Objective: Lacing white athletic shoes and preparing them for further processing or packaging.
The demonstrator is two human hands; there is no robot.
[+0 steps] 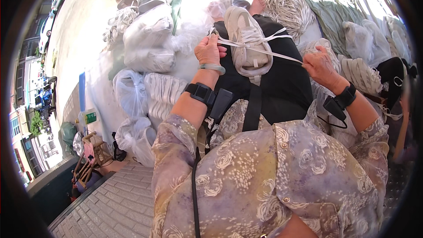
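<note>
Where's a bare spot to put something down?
Bare bricks lie left of the shirt, and bare ground left of the bags. It's crowded on both sides of the lap, where the shoe sits, laces pulled sideways.

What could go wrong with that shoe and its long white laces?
The laces might slip from the left fingers or right fingers, since they're pinched near the ends. The shoe could slide or tip if tugged hard, because it rests on the black cloth and both hands seem busy with the laces. Crossing strands might tangle, too.
</note>
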